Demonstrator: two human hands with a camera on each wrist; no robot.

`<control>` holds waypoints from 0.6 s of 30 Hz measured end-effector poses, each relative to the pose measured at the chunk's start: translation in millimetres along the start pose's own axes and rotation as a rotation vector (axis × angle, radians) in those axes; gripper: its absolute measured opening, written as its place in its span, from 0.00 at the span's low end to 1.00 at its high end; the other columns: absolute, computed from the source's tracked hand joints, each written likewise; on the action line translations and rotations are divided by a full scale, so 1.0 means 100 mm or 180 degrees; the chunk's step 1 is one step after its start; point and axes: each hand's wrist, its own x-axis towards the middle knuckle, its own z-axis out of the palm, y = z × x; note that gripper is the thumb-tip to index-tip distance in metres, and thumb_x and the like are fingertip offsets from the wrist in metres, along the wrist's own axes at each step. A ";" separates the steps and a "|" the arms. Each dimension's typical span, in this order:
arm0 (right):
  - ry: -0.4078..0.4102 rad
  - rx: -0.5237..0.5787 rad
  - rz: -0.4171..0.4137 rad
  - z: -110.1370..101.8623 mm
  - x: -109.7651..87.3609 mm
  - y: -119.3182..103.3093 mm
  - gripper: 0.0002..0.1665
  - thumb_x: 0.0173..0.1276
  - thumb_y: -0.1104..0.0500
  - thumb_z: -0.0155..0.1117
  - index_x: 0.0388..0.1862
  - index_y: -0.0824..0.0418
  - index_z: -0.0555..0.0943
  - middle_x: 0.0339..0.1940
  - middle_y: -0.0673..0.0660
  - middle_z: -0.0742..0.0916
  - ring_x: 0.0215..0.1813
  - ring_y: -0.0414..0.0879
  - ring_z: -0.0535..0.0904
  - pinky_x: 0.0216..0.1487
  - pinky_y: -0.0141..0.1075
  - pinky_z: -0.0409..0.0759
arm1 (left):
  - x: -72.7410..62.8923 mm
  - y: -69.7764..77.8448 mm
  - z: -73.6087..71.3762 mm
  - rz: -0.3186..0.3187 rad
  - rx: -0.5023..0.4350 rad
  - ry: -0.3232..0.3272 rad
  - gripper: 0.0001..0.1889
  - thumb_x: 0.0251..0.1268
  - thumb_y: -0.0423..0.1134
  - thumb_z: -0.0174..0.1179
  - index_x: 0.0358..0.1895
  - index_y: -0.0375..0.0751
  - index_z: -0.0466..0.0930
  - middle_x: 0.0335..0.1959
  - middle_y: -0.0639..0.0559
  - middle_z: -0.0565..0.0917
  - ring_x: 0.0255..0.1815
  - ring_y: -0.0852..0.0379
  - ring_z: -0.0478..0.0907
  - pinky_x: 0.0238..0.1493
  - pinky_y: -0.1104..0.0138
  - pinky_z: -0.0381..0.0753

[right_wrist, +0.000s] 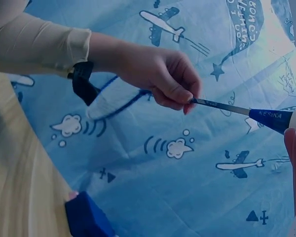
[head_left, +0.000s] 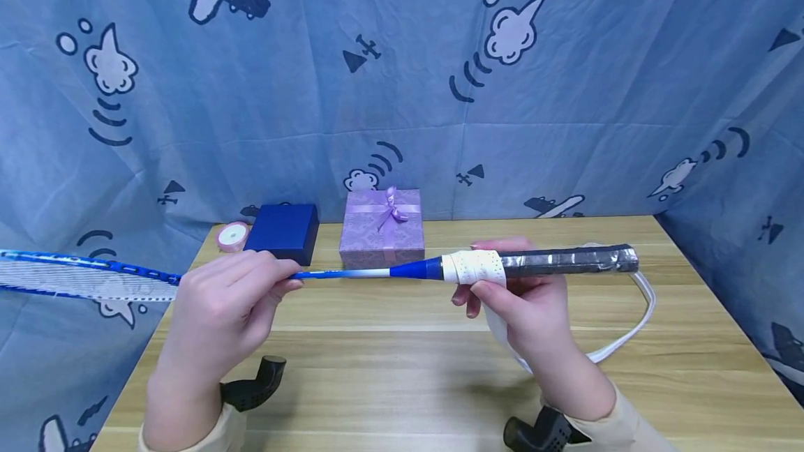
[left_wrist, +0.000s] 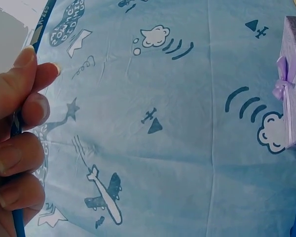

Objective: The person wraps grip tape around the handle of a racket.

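Note:
A blue and white badminton racket (head_left: 342,273) lies level across the head view, strung head (head_left: 94,279) to the left and handle (head_left: 568,261) to the right. My left hand (head_left: 222,309) grips its shaft close to the head; the left wrist view shows the fingers (left_wrist: 19,153) curled round it. White perforated grip tape (head_left: 471,267) wraps the handle's end next to the blue cone (head_left: 417,269); the remaining handle is dark and shiny. With my right hand (head_left: 534,309) I pinch the tape against the handle, thumb in front. Its loose white tail (head_left: 647,305) loops behind that hand.
Along the wooden table's (head_left: 377,382) back edge stand a pink-rimmed ribbon roll (head_left: 232,236), a dark blue box (head_left: 283,229) and a purple gift box (head_left: 382,236) with a bow. A blue patterned curtain (head_left: 402,89) hangs behind. Black wrist devices (head_left: 254,386) sit on both wrists.

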 end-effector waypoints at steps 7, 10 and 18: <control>0.0132 0.0013 -0.0010 0.03 -0.01 0.01 0.15 0.65 0.81 0.63 0.50 0.75 0.81 0.37 0.67 0.91 0.29 0.52 0.90 0.26 0.37 0.86 | 0.01 0.01 0.01 -0.0012 -0.0049 0.0050 0.19 0.81 0.49 0.56 0.34 0.42 0.87 0.22 0.58 0.81 0.18 0.65 0.67 0.21 0.73 0.65; 0.0254 -0.0190 0.0123 0.05 -0.02 0.00 0.14 0.66 0.79 0.65 0.49 0.71 0.82 0.34 0.64 0.91 0.26 0.49 0.89 0.23 0.35 0.84 | 0.01 0.01 0.02 -0.0022 -0.0023 0.0050 0.19 0.79 0.51 0.57 0.34 0.42 0.88 0.20 0.59 0.79 0.17 0.67 0.64 0.19 0.75 0.61; 0.0257 -0.0449 0.0318 0.03 -0.04 -0.01 0.14 0.71 0.75 0.63 0.53 0.67 0.80 0.24 0.56 0.88 0.17 0.45 0.80 0.11 0.38 0.68 | 0.00 0.00 0.04 0.0113 0.0128 0.0072 0.19 0.80 0.51 0.57 0.36 0.45 0.90 0.17 0.61 0.70 0.15 0.68 0.56 0.18 0.77 0.50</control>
